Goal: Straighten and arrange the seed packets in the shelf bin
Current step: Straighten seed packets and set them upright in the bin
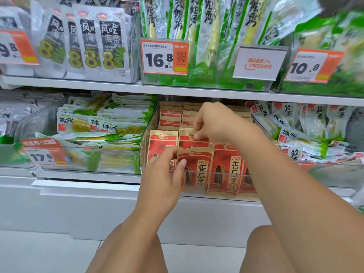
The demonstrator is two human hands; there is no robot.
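Observation:
Red and tan sunflower seed packets fill a clear plastic shelf bin (pixel 222 172) on the lower shelf. My left hand (pixel 163 172) pinches the upper left edge of the front packet (pixel 197 168), which leans slightly right at the bin's front wall. Another upright packet (pixel 228 170) stands to its right. My right hand (pixel 212 123) reaches deeper into the bin and pinches the top edge of a packet in the second row (pixel 189 137). Further rows of packets (pixel 170 115) stand behind, partly hidden by my right hand.
A clear bin of green bamboo shoot packs (pixel 102 123) sits left of the seed bin, and white bamboo strip packs (pixel 307 123) lie to the right. The upper shelf edge (pixel 177 89) hangs just above my right hand. Price tags (pixel 44 152) hang on the bin fronts.

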